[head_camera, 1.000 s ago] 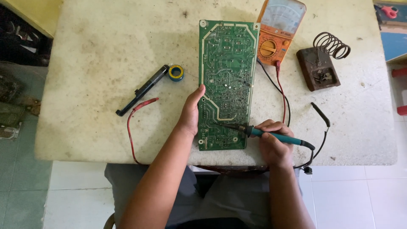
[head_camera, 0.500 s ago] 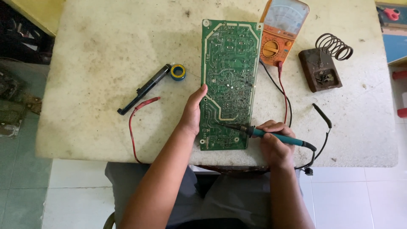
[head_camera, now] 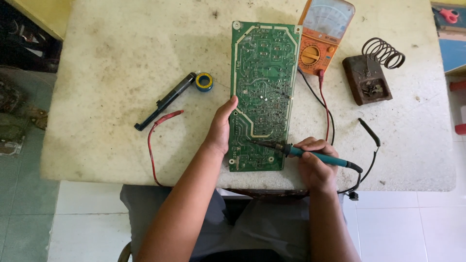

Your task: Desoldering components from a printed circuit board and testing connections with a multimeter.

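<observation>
The left hand (head_camera: 221,128) lies flat on the green circuit board (head_camera: 262,92), steadying it while the right hand (head_camera: 315,162) grasps the soldering iron (head_camera: 310,154), tip touching its near end.

Table (head_camera: 121,58): rough, matt, speckled stone-like top w/ stains. Circuit board (head_camera: 262,87): glossy green, shiny solder spots. Soldering iron (head_camera: 310,154): smooth teal plastic grip, dull metal tip. Meter (head_camera: 323,43) at far edge: orange plastic. Stand (head_camera: 369,80): rusty metal, wire coil.
</observation>
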